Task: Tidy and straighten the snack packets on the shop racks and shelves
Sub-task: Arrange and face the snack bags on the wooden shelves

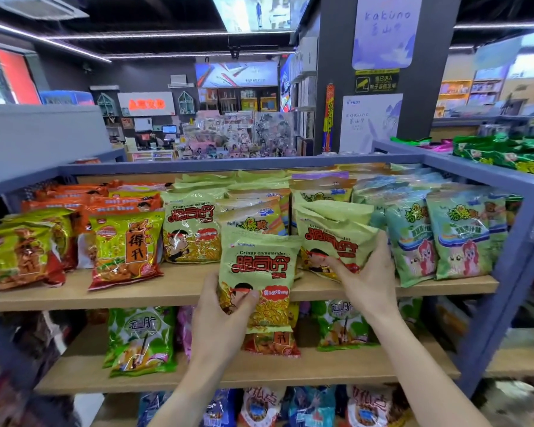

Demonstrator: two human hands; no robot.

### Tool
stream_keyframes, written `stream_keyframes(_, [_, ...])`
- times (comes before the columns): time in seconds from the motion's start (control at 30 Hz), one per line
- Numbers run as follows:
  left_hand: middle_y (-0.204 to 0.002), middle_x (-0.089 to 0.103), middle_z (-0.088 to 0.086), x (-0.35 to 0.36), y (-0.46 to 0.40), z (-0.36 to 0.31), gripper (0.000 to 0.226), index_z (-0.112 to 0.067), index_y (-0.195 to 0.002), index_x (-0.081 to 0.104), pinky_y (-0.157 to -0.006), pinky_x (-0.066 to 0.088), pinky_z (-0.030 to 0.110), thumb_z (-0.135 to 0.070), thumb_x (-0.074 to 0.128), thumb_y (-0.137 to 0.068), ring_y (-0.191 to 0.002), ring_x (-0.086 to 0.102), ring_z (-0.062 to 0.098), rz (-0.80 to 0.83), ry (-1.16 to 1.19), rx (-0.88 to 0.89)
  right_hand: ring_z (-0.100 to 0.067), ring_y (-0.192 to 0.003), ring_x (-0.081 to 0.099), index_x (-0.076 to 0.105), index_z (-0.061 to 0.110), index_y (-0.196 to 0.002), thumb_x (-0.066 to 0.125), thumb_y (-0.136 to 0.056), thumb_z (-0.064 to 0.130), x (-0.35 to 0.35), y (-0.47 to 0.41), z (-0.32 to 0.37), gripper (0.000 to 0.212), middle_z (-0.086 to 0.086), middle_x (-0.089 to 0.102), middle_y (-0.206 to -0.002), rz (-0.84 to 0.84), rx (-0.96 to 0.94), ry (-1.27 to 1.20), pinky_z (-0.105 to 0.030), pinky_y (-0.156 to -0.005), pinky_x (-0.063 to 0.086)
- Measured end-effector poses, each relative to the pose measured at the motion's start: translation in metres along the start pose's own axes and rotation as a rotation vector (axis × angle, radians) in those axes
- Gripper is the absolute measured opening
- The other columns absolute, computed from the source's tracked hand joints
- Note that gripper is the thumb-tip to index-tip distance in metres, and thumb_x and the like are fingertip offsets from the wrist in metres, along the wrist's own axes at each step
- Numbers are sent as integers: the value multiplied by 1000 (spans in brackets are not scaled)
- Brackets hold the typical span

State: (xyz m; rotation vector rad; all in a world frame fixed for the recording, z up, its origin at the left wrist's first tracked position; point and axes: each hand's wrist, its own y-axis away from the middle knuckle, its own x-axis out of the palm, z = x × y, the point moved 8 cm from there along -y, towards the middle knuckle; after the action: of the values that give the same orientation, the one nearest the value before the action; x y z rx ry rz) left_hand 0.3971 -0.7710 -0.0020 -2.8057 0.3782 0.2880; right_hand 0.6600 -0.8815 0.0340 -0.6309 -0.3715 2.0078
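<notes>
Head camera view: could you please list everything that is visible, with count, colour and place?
Crispy commander packet: one, pale green, held before the top shelf edge.
Tilted Crispy commander packet: one, pale green, top shelf, centre right.
Red and yellow packets: several, top shelf, left.
Mint green pony packets: several, top shelf, right.
Green packets: a few, middle shelf.
Wooden shelves: light brown boards in a blue-grey frame.
Left hand: grips the held packet.
Right hand: grips the tilted packet.
</notes>
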Motion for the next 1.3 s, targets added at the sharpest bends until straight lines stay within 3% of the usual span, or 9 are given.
stream_keyframes(0.13, [-103,68,-26,0,-5,-1,46,-49,-113,51,-74,43,12,-31,84,-85,-98,63,-11,16,-25,-7,15,-96,50,37,29,-133,86,-80,26,-11,8,-6,72,30,49,-112,-23,28,-127,-17,-96,36])
stream_keyframes(0.23, [-100,72,-25,3,-5,-2,48,-42,-121,59,-75,49,12,-28,85,-84,-93,67,-10,24,-38,6,3,-120,54,36,19,-146,88,-75,34,-29,12,-12,89,15,57,-129,-63,34,-190,-22,-106,40])
stream_keyframes(0.37, [-101,73,-27,13,-7,-3,49,-39,-125,62,-86,59,28,-29,86,-83,-95,68,-10,62,-48,7,22,-104,55,44,21,-132,88,-74,16,-61,20,-20,73,18,60,-119,-152,-1,-233,1,-88,40])
stream_keyframes(0.5, [-105,73,-22,35,-13,-15,44,-42,-121,61,-81,58,24,-32,84,-84,-95,68,-7,137,-85,18,-2,-120,60,45,16,-139,87,-73,15,-89,24,-28,78,3,64,-128,-197,-39,-262,-19,-102,48])
stream_keyframes(0.6, [-102,73,-21,59,-21,-30,42,-43,-115,61,-71,55,12,-23,84,-86,-89,69,-9,224,-73,15,-3,-119,61,45,14,-139,86,-74,11,-102,21,-29,77,1,65,-128,-196,-56,-251,-22,-102,49])
stream_keyframes(0.73, [-105,77,-10,92,-38,-44,39,-36,-110,65,-85,60,31,-12,84,-84,-95,73,7,329,21,-88,11,-111,60,44,9,-139,86,-75,8,-115,16,-33,76,0,65,-125,-217,-52,-242,-5,-93,46])
stream_keyframes(0.9, [-102,79,-2,117,-49,-41,37,-17,-119,67,-75,62,30,-14,82,-85,-91,77,14,388,91,-151,-3,-116,62,46,12,-137,88,-73,9,-128,17,-35,76,0,65,-126,-247,-42,-224,-25,-98,49])
stream_keyframes(1.17, [-111,73,-14,111,-41,-34,41,-35,-118,62,-89,60,33,-29,85,-84,-100,70,2,298,46,22,-8,-119,63,48,13,-139,88,-73,8,-143,16,-35,78,0,65,-129,-273,-45,-248,-24,-100,52])
stream_keyframes(1.3, [-117,67,-21,109,-37,-37,51,-37,-128,57,-85,51,19,-38,83,-85,-104,61,-10,278,-14,98,-12,-120,64,49,14,-140,88,-72,9,-147,17,-37,78,-1,66,-130,-278,-39,-284,-31,-102,53])
